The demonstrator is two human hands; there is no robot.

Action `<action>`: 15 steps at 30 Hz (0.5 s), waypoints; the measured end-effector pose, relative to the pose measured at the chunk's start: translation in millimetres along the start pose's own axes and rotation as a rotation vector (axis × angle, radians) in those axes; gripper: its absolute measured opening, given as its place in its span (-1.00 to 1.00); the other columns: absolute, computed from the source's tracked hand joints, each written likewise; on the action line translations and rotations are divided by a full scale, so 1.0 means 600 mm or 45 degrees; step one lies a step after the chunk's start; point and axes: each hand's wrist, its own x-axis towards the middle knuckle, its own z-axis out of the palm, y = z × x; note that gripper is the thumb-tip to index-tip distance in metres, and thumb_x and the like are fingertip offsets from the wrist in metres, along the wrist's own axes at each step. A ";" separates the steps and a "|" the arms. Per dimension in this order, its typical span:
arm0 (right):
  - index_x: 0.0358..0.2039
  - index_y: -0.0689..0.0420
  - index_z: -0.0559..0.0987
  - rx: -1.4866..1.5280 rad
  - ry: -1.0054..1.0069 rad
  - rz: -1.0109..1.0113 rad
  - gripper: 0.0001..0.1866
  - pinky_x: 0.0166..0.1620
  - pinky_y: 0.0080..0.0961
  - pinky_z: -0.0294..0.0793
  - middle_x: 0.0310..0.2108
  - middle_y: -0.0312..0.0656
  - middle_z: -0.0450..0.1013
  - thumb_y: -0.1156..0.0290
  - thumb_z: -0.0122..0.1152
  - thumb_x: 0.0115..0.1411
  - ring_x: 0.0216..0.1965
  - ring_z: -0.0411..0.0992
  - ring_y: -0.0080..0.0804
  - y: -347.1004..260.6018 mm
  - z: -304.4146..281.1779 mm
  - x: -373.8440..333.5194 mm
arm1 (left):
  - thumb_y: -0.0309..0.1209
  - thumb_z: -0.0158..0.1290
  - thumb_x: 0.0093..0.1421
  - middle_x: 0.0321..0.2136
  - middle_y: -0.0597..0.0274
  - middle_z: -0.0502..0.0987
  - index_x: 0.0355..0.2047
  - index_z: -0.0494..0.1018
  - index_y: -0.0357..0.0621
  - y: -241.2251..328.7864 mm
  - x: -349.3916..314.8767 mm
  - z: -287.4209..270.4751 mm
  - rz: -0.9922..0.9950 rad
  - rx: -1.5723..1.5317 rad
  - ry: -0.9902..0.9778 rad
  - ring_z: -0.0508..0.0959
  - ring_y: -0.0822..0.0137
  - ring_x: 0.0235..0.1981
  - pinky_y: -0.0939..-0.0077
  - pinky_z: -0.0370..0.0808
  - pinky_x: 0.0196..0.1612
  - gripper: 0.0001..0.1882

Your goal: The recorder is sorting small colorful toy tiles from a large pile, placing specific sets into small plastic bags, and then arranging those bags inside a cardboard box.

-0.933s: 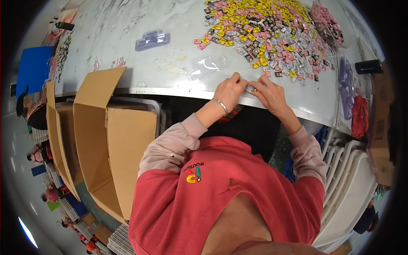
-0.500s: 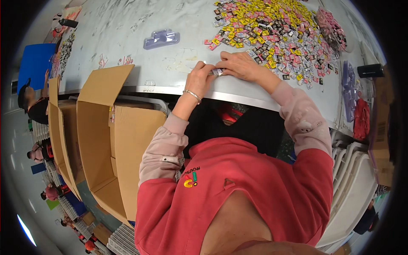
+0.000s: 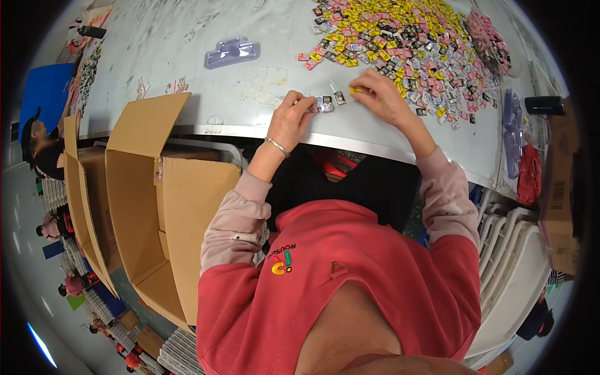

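Near the front edge of the table, my left hand (image 3: 292,119) is closed, thumb and fingers pinching a short row of small white and black packets (image 3: 324,104). Just right of that row, one small black-and-white packet (image 3: 339,97) with a clear end lies apart on the tabletop. My right hand (image 3: 382,99) is pinched around a small yellow packet (image 3: 355,90), beside the pile. The large loose pile of small yellow, pink, black and white packets (image 3: 400,47) spreads over the table beyond my right hand. What is printed on them is too small to tell.
A clear plastic tray (image 3: 232,54) lies on the table (image 3: 169,69). Open cardboard boxes (image 3: 140,212) stand at the left below the edge. White plastic crates (image 3: 509,281) are stacked at the right. A bag of pink pieces (image 3: 487,40) sits behind the pile. Another person (image 3: 47,144) is at far left.
My hands have come apart; the right moved right and now pinches a yellow packet. The row in my left hand shows more, and a single packet now shows between the hands.
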 end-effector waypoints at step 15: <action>-0.29 0.11 0.52 -0.256 0.017 -0.058 -0.78 -0.26 -0.27 0.43 -0.35 -0.17 0.36 0.45 0.26 0.00 -0.28 0.42 -0.16 -0.045 0.090 0.015 | -0.64 0.14 -0.01 -0.31 0.06 0.46 -0.26 0.50 -0.27 -0.009 -0.002 -0.010 0.008 -0.103 -0.015 0.53 0.20 -0.46 0.43 0.48 -0.37 -0.75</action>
